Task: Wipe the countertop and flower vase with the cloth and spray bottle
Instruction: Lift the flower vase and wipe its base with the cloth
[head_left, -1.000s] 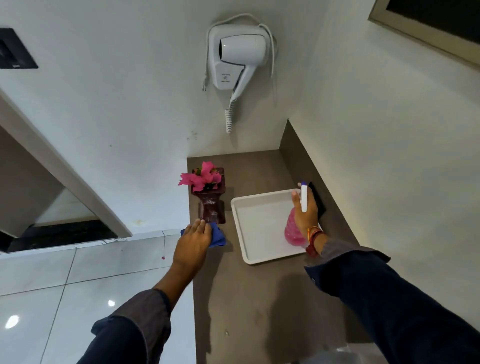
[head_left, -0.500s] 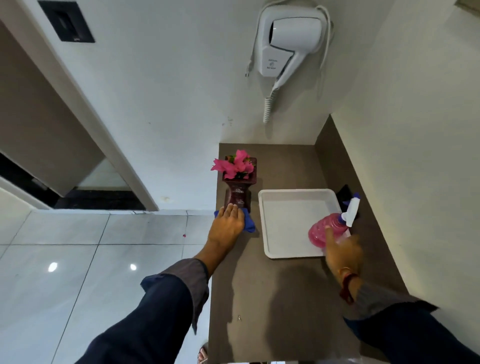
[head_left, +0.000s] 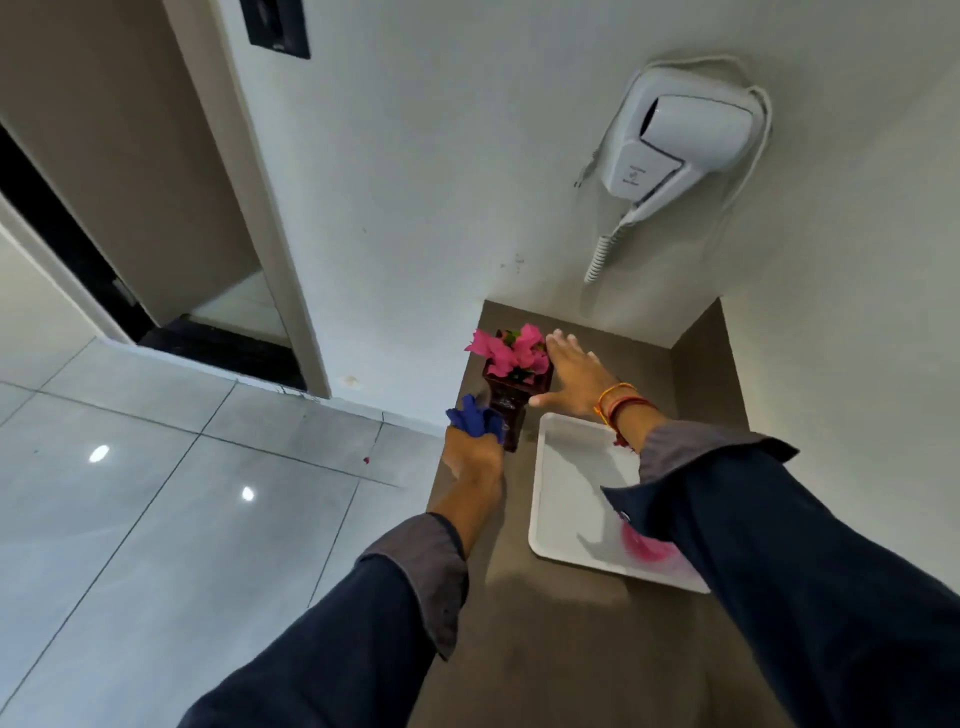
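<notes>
A dark red vase (head_left: 511, 402) with pink flowers (head_left: 511, 351) stands at the left edge of the brown countertop (head_left: 561, 639). My left hand (head_left: 472, 454) grips a bunched blue cloth (head_left: 475, 418) against the vase's lower left side. Just right of the flowers, my right hand (head_left: 576, 376) is spread open with fingers apart and holds nothing. The pink spray bottle (head_left: 647, 545) lies in the white tray (head_left: 566, 514), mostly hidden under my right sleeve.
A white wall-mounted hair dryer (head_left: 675, 140) with a coiled cord hangs above the counter's back corner. Walls close the counter at the back and right. Grey floor tiles and a doorway lie beyond the counter's left edge.
My right hand let go of the spray bottle, left it in the tray and reached up beside the flowers. My left hand lifted the cloth from the counter onto the vase's side.
</notes>
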